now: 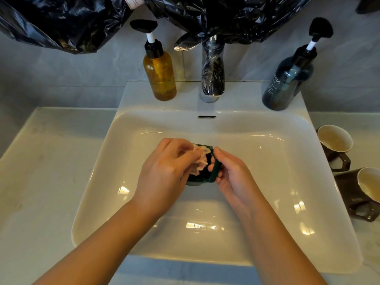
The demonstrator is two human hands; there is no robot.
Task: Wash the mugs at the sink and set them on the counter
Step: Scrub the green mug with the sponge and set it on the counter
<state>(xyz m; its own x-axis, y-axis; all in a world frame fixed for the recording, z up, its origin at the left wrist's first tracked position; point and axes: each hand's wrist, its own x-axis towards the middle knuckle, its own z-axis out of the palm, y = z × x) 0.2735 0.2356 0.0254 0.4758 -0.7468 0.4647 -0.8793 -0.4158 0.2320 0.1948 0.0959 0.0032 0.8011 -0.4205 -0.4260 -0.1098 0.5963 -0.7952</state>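
Three mugs in frame, A notes: one green mug (199, 178) at centre, held over the white sink (267, 161), and two dark ones at the right edge.

B: Who has the green one?

A: Both hands. Right hand (232, 175), right of centre, is clenched on it: thumb on top, fingers curled round a green strip at the mug's right side. Rim or handle, cannot tell. Left hand (164, 171), left of centre, grasps a pale crumpled cloth (200, 159) and presses it against the mug. Cannot tell how far the cloth reaches inside. Most of the mug is hidden by fingers and cloth.

B: Mug touching the basin?

A: Appears to be held above the basin floor; contact not clear from this angle.

B: The dark pair?

A: On the counter (366, 124), just right of the sink. Upper dark mug (334, 140) at mid right, mouth up, pale inside, angular handle toward lower right. Lower dark mug (368, 186) below it, partly cut by the frame edge, pale inside, handle toward the bottom. Near each other, not touching.

B: Back ledge?

A: Amber pump bottle (161, 77) upper centre-left, chrome tap (212, 75) upper centre, dark blue pump bottle (287, 83) upper right. All stand on the sink's rear ledge. Black plastic sheeting (61, 21) hangs across the top of the frame, over the head of the tap.
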